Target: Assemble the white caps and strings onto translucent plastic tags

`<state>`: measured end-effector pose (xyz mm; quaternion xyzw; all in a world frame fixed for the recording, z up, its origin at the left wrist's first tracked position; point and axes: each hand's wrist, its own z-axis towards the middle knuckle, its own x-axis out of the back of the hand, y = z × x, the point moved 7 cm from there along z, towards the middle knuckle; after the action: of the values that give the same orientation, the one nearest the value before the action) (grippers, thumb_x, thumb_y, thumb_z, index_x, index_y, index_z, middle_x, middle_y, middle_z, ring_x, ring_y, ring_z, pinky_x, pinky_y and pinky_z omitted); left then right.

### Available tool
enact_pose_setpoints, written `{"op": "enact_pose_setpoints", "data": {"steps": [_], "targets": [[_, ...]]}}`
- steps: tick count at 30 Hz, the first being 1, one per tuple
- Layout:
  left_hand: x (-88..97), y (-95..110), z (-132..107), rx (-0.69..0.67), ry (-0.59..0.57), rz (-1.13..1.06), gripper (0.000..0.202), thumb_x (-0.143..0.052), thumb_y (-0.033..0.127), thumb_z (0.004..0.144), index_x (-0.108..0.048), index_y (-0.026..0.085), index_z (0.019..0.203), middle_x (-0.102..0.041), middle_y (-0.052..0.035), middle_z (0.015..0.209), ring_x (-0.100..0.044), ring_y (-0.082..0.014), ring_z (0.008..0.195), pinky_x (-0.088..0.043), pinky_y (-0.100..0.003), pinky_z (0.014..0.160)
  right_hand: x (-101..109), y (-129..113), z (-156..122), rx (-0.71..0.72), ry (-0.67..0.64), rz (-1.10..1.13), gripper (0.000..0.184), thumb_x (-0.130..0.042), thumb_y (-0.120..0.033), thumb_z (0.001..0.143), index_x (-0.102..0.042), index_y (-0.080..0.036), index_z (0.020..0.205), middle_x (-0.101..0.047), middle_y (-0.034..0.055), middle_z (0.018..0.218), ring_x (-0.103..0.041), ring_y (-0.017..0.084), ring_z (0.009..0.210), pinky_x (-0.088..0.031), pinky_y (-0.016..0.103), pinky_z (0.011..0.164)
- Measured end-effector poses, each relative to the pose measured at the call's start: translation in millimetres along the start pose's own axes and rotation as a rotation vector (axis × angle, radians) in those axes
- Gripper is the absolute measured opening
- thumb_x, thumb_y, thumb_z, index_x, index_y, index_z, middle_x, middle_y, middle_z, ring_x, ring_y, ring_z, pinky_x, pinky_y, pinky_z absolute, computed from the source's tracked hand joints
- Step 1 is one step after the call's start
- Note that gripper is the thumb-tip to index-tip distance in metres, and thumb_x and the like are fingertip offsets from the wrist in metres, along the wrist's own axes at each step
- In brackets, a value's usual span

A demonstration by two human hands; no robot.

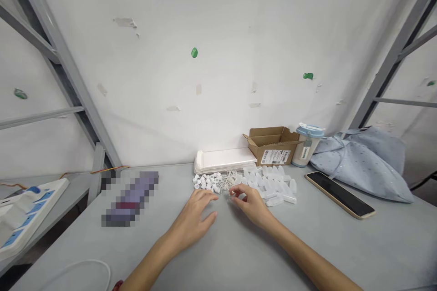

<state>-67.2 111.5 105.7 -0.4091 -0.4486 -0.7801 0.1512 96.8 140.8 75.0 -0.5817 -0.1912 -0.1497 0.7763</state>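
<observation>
My left hand point(198, 213) hovers over the grey table, its thumb and fingers apart with nothing between them. Just beyond it lies a heap of small white caps point(207, 183). My right hand point(251, 205) has its thumb and fingertips brought together at the near edge of a bundle of thin pale cords point(229, 180). Whatever its fingertips pinch is too small to make out. Right of the cords, several translucent plastic tubes point(269, 182) lie in a loose pile, close to the right hand's knuckles.
Behind the pile are a stack of white flat packs point(227, 159), an open cardboard box point(273, 148) and a lidded cup point(307, 145). To the right lie a phone point(339, 194) and a pale blue cloth bag point(365, 166). A power strip point(29, 213) sits far left.
</observation>
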Motion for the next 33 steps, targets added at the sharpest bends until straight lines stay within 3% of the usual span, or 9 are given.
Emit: {"op": "enact_pose_setpoints", "data": {"steps": [9,14,26,33], "targets": [[-8.0,0,-2,-0.007,-0.062,0.020,0.046,-0.051,0.021,0.081,-0.051,0.026,0.127,-0.047,-0.0076,0.135,-0.037,-0.0263,0.128,-0.035,-0.046,0.106,-1,-5,-2,-0.027,-0.032,0.098,0.017,-0.052,-0.030,0.077,-0.063,-0.017,0.079,-0.065,0.0050,0.083,-0.059,0.018,0.080,-0.043,0.027,0.065],[-13.7,2,-2,-0.042,-0.087,0.011,0.057,-0.051,0.021,0.080,-0.041,0.025,0.136,-0.047,-0.0071,0.136,-0.035,-0.0254,0.129,-0.033,-0.046,0.108,-4,-7,-3,-0.013,-0.058,0.102,0.017,-0.052,-0.030,0.078,-0.064,-0.017,0.079,-0.065,0.0048,0.082,-0.059,0.018,0.079,-0.042,0.026,0.063],[-19.6,5,-3,-0.068,-0.111,0.025,0.055,-0.051,0.020,0.080,-0.042,0.021,0.134,-0.048,-0.0097,0.133,-0.037,-0.0269,0.125,-0.035,-0.049,0.105,-9,-9,-4,0.023,-0.120,0.083,0.016,-0.053,-0.024,0.079,-0.065,-0.016,0.082,-0.065,0.0042,0.082,-0.057,0.017,0.079,-0.041,0.025,0.064],[-22.5,8,-3,-0.068,-0.147,0.014,0.055,-0.052,0.020,0.080,-0.043,0.019,0.134,-0.048,-0.0109,0.129,-0.038,-0.0258,0.123,-0.035,-0.046,0.105,-11,-9,-7,0.048,-0.160,0.104,0.020,-0.052,-0.022,0.079,-0.066,-0.017,0.093,-0.067,0.0051,0.093,-0.059,0.019,0.088,-0.042,0.027,0.068]]}}
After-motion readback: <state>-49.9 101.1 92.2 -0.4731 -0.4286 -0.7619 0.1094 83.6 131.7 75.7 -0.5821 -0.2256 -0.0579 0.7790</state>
